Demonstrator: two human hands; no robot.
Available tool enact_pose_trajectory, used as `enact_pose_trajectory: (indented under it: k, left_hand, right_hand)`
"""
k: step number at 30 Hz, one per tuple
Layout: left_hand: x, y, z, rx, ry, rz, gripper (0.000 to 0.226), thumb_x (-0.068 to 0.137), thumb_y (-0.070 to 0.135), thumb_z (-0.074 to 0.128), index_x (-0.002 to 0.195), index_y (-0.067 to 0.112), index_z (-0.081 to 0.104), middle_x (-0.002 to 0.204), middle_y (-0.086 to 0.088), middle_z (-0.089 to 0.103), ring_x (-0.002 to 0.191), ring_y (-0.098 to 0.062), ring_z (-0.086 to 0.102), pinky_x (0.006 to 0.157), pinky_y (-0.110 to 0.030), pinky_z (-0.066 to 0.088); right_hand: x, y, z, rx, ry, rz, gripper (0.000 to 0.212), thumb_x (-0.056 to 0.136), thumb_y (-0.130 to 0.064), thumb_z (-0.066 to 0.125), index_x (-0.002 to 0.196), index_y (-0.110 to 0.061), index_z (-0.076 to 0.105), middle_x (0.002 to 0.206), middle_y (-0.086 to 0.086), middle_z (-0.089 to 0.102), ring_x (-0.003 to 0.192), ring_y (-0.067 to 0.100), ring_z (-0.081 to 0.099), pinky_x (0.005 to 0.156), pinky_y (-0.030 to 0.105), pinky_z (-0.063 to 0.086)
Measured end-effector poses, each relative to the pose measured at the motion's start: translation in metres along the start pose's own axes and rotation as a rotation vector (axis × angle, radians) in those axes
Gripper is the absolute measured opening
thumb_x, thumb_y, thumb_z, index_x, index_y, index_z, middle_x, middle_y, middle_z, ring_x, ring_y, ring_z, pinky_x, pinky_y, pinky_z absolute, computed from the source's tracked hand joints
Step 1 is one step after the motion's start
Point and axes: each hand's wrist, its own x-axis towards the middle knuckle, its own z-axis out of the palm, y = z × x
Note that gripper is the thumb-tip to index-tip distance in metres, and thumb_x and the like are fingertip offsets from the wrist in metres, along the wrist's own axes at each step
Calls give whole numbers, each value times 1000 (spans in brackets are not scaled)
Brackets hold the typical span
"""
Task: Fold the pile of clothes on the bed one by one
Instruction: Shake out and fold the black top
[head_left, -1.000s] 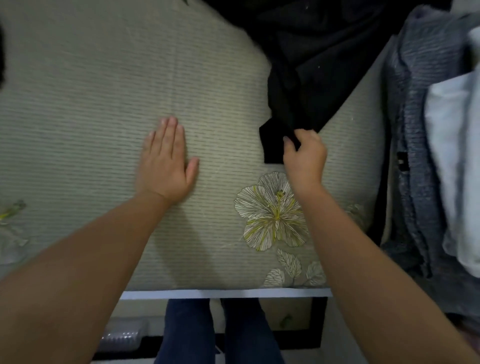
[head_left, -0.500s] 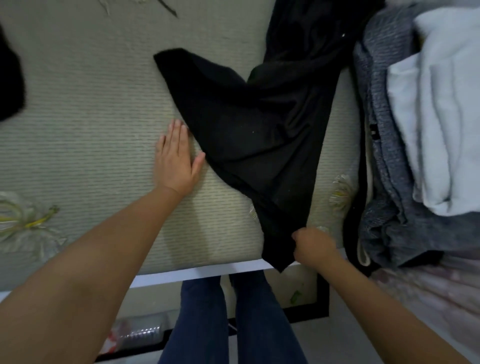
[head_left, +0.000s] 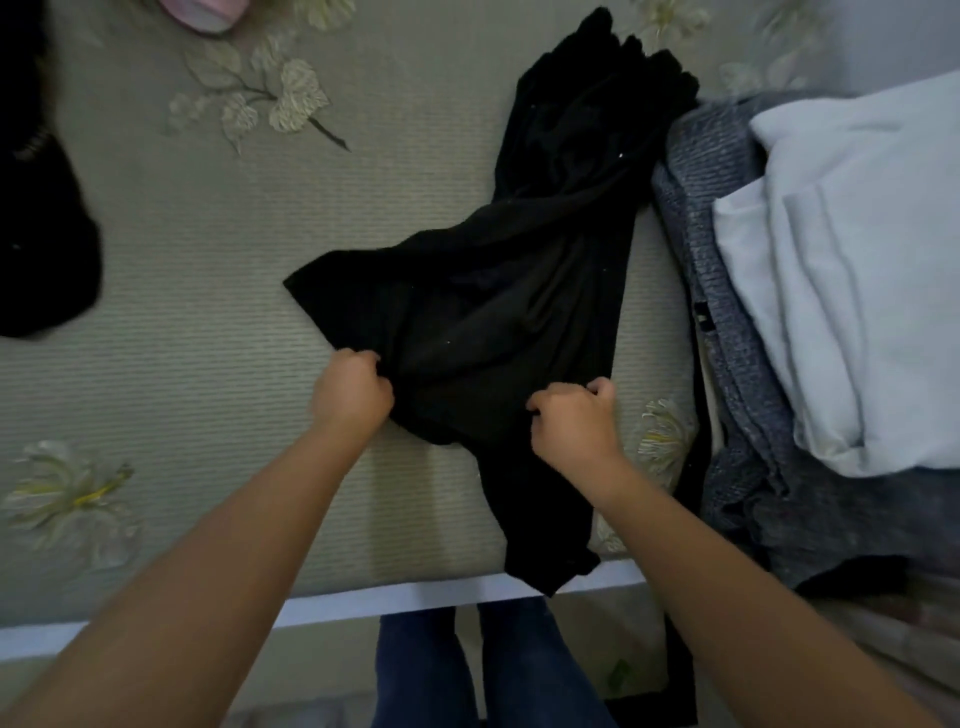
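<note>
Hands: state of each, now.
Left hand: closed, gripping the black garment.
Right hand: closed, gripping the same black garment.

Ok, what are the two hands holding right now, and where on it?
Both grip the black garment. The left hand bunches its left edge; the right hand grips fabric near its right edge. Its lower end hangs over the bed edge.

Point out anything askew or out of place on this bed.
The black garment lies twisted and bunched, one end hanging over the bed edge. Left hand and right hand both grip it. Nothing looks spilled or damaged.
</note>
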Motion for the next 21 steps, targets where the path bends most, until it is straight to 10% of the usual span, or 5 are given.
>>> enact_pose_trajectory:
  k: [7, 13, 16, 21]
  left_hand:
    - [-101, -59, -15, 441, -535, -144, 23, 88, 22, 52, 96, 2, 59, 103, -15, 61, 92, -27, 60, 73, -31, 46]
    - [-124, -65, -7, 467, -377, -85, 34, 87, 11, 50, 120, 9, 47, 116, -14, 48, 103, -28, 52, 75, -34, 44]
    - [-117, -60, -7, 348, -303, -66, 47, 87, 17, 54, 131, 13, 39, 121, -13, 44, 109, -29, 48, 80, -36, 44]
    - [-112, -43, -10, 114, -44, -7, 50, 88, 20, 55, 134, 10, 41, 129, -14, 46, 114, -29, 47, 88, -36, 43]
  right_hand:
    - [-56, 10, -14, 64, -632, -107, 24, 89, -17, 50, 101, -27, 67, 114, -8, 62, 112, 16, 50, 98, 33, 27]
    - [3, -12, -44, -50, 230, -114, 56, 82, -13, 58, 136, -15, 41, 138, 15, 42, 126, 33, 38, 108, 50, 15]
    - [51, -33, -72, -300, 175, -157, 48, 88, -8, 46, 135, -14, 41, 143, 17, 36, 136, 34, 21, 106, 63, -6]
    - [57, -32, -83, -218, 262, -247, 21, 81, 3, 45, 86, -1, 65, 84, 17, 64, 91, 32, 57, 111, 55, 6]
